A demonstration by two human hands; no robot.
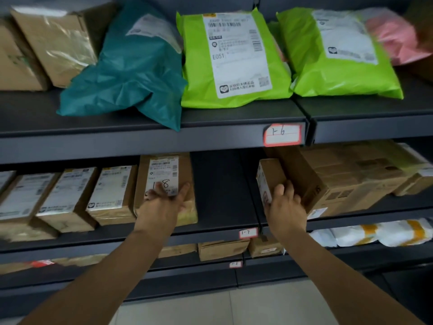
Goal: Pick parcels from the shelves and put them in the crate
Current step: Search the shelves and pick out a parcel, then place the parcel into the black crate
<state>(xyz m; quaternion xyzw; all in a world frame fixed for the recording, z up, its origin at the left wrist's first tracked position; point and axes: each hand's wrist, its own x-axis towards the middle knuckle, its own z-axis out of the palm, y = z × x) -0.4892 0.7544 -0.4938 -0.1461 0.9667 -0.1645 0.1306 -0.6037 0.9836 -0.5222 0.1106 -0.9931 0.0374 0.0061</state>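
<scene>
Right of small box (pixel 269 177) — big carton (pixel 339 181) touching | green mailers (pixel 234 57) above

A person's left hand (pixel 164 202) rests, fingers spread, on the white label of a brown cardboard box (pixel 186 170) on a dark grey metal shelf (pixel 222 202). The right hand (pixel 284 205) grips a small brown cardboard carton (pixel 269 172) just beside a larger brown cardboard box (pixel 339 181). On the shelf above lie a teal plastic mailing bag (pixel 131 73) and two lime-green plastic mailers, one nearer the bag (pixel 196 85) and one further right (pixel 328 76), over a red-bordered tag (pixel 282 134) marked 1-6.
</scene>
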